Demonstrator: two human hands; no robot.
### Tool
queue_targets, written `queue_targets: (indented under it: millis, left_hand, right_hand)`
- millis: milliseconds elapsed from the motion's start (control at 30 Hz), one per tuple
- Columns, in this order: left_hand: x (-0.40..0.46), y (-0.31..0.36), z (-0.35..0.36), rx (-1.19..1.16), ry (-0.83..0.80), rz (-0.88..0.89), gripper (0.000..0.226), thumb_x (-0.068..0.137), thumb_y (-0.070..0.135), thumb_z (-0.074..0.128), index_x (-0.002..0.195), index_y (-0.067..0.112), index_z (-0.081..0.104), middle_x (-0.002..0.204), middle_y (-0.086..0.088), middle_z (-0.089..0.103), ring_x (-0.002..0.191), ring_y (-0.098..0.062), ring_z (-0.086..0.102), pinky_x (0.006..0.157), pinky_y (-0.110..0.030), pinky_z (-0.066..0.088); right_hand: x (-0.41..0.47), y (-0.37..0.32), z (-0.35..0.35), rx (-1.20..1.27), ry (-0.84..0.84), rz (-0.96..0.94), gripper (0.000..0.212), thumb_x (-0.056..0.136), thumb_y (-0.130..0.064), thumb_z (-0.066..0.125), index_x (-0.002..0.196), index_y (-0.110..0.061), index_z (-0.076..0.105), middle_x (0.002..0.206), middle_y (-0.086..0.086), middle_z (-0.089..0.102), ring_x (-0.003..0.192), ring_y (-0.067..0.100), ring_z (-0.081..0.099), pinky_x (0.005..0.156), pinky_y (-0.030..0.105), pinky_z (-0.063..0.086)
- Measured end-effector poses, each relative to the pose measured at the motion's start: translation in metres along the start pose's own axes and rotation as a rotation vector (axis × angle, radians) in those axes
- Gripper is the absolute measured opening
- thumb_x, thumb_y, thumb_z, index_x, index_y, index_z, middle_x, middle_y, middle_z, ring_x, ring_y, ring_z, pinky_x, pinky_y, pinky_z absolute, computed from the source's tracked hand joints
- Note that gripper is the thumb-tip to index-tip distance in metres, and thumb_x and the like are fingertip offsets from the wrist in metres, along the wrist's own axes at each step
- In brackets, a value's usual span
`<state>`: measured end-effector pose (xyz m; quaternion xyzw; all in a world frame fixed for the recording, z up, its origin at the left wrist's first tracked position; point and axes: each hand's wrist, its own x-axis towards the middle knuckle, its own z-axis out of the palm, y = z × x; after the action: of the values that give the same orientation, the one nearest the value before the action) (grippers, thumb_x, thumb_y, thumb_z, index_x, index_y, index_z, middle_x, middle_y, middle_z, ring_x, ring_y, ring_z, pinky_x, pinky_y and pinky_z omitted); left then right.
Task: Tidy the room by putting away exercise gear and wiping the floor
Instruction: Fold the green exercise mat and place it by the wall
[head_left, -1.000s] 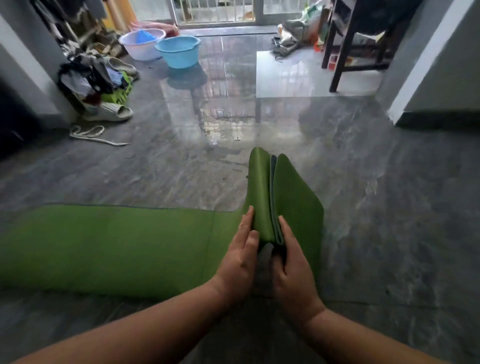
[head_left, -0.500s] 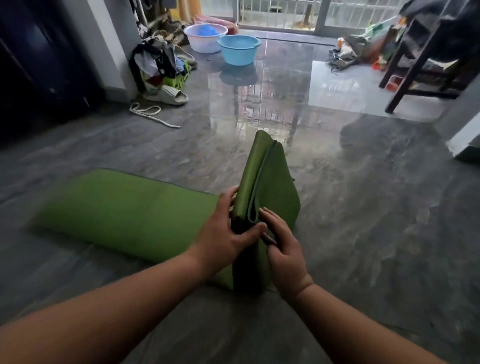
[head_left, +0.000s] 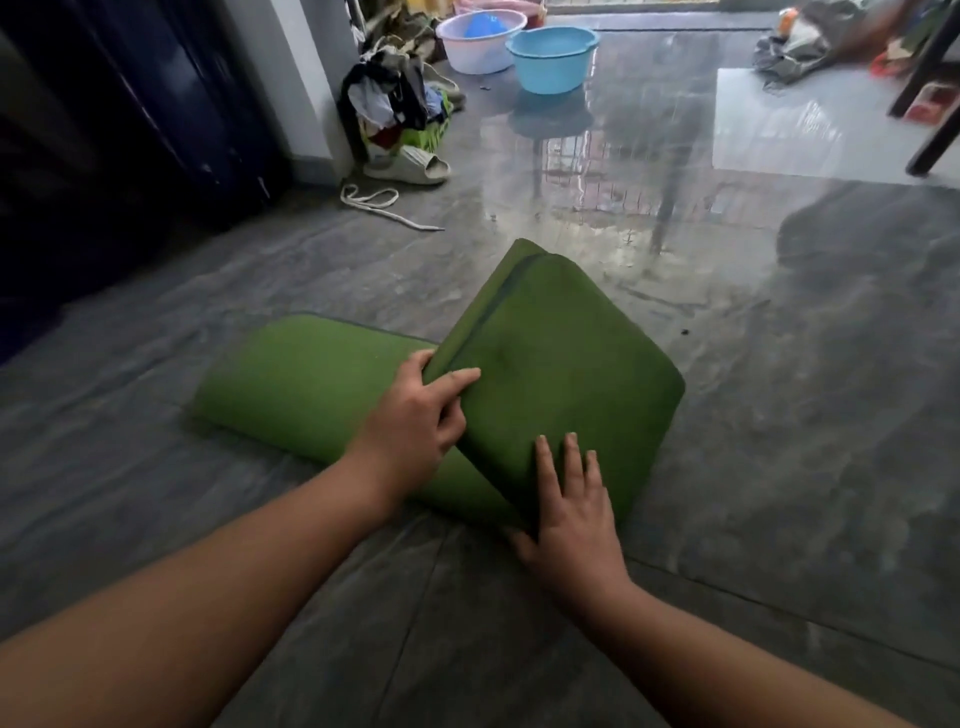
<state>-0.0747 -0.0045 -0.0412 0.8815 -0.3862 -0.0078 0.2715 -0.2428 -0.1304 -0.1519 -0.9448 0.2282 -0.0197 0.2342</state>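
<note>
Since a moment ago the folded bundle of the green exercise mat (head_left: 561, 384) has tipped from standing on edge to leaning over to the right, and less flat mat is left on the grey floor (head_left: 779, 415). To its left, the left hand (head_left: 415, 421) pinches the layered edge in curled fingers, seemingly to keep the folds aligned. On the right, the right hand (head_left: 574, 525) presses straight fingers on the top layer, likely flattening the bundle for the next fold.

Both hands extended: left hand (head_left: 415, 410) curled (gripping), right hand (head_left: 571, 512) flat.
</note>
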Motion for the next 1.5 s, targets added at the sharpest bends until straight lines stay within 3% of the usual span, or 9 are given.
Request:
queue_targets:
  millis: [267, 500, 600, 700, 867, 1200, 1367, 1433, 1500]
  left_hand:
    - [-0.02, -0.081, 0.015, 0.049, -0.068, -0.103, 0.043, 0.097, 0.01, 0.052, 0.139, 0.019, 0.054, 0.147, -0.034, 0.029, 0.128, -0.048, 0.045, 0.111, -0.044, 0.038]
    - [-0.03, -0.127, 0.035, 0.118, -0.176, -0.247, 0.042, 0.098, 0.018, 0.052, 0.14, 0.022, 0.051, 0.145, -0.034, 0.034, 0.13, -0.05, 0.042, 0.11, -0.052, 0.039]
    - [-0.034, -0.14, 0.046, 0.171, -0.238, -0.301, 0.043, 0.099, 0.021, 0.05, 0.142, 0.026, 0.048, 0.144, -0.033, 0.037, 0.132, -0.049, 0.04, 0.108, -0.054, 0.039]
    - [-0.035, -0.145, 0.052, 0.212, -0.31, -0.337, 0.047, 0.102, 0.02, 0.043, 0.148, 0.028, 0.04, 0.15, -0.035, 0.028, 0.137, -0.049, 0.031, 0.115, -0.05, 0.031]
    - [-0.04, -0.151, 0.066, 0.206, -0.507, -0.367, 0.062, 0.101, 0.013, 0.035, 0.15, 0.048, 0.021, 0.157, -0.032, 0.008, 0.142, -0.05, 0.018, 0.118, -0.047, 0.024]
    - [-0.055, -0.077, 0.14, 0.045, -0.672, -0.235, 0.059, 0.104, 0.023, 0.04, 0.153, 0.044, 0.014, 0.157, -0.029, 0.0, 0.145, -0.045, 0.01, 0.12, -0.044, 0.017]
    - [-0.059, -0.008, 0.179, 0.021, -0.829, -0.068, 0.075, 0.098, 0.037, 0.053, 0.151, 0.049, 0.0, 0.156, -0.028, -0.01, 0.147, -0.045, 0.0, 0.121, -0.048, 0.016]
    - [-0.063, 0.018, 0.192, 0.005, -0.836, -0.014, 0.078, 0.097, 0.03, 0.054, 0.149, 0.054, 0.001, 0.157, -0.026, -0.01, 0.148, -0.044, 0.003, 0.121, -0.048, 0.018]
    - [-0.07, 0.047, 0.209, -0.055, -0.825, -0.003, 0.082, 0.095, 0.017, 0.053, 0.147, 0.059, 0.005, 0.159, -0.023, -0.01, 0.148, -0.041, 0.006, 0.122, -0.044, 0.017]
  right_hand:
    - [0.023, 0.002, 0.031, -0.236, -0.18, 0.009, 0.11, 0.093, -0.028, 0.053, 0.135, -0.041, -0.048, 0.154, 0.003, -0.042, 0.148, 0.043, -0.022, 0.116, 0.068, 0.011]
    - [0.024, 0.006, 0.043, -0.341, -0.289, 0.017, 0.115, 0.091, -0.037, 0.057, 0.136, -0.034, -0.049, 0.151, 0.011, -0.044, 0.146, 0.046, -0.026, 0.112, 0.073, 0.001]
    - [0.024, 0.012, 0.049, -0.405, -0.302, -0.034, 0.104, 0.095, -0.022, 0.048, 0.137, -0.033, -0.046, 0.154, 0.013, -0.04, 0.147, 0.046, -0.023, 0.114, 0.071, 0.003]
    - [0.031, 0.011, 0.051, -0.445, -0.33, -0.061, 0.092, 0.098, -0.017, 0.043, 0.147, -0.032, -0.034, 0.163, 0.018, -0.023, 0.148, 0.049, -0.015, 0.113, 0.072, 0.007]
    - [0.031, 0.01, 0.05, -0.513, -0.389, -0.069, 0.084, 0.101, -0.01, 0.038, 0.151, -0.03, -0.027, 0.162, 0.023, -0.018, 0.146, 0.055, -0.011, 0.111, 0.075, 0.008]
    - [-0.029, 0.105, -0.004, -0.529, -0.459, 0.038, 0.093, 0.099, -0.01, 0.041, 0.143, -0.03, -0.039, 0.15, 0.019, -0.036, 0.145, 0.054, -0.018, 0.113, 0.075, 0.004]
    - [-0.076, 0.181, -0.041, -0.57, -0.454, 0.116, 0.09, 0.101, -0.018, 0.039, 0.139, -0.028, -0.042, 0.147, 0.015, -0.039, 0.146, 0.05, -0.018, 0.115, 0.071, 0.003]
    - [-0.096, 0.207, -0.058, -0.573, -0.454, 0.145, 0.1, 0.096, -0.027, 0.052, 0.145, -0.028, -0.035, 0.154, 0.016, -0.03, 0.148, 0.051, -0.009, 0.114, 0.072, 0.008]
    - [-0.114, 0.236, -0.068, -0.578, -0.411, 0.135, 0.123, 0.071, -0.026, 0.081, 0.158, -0.026, -0.006, 0.163, 0.022, 0.012, 0.144, 0.055, 0.022, 0.104, 0.075, 0.029]
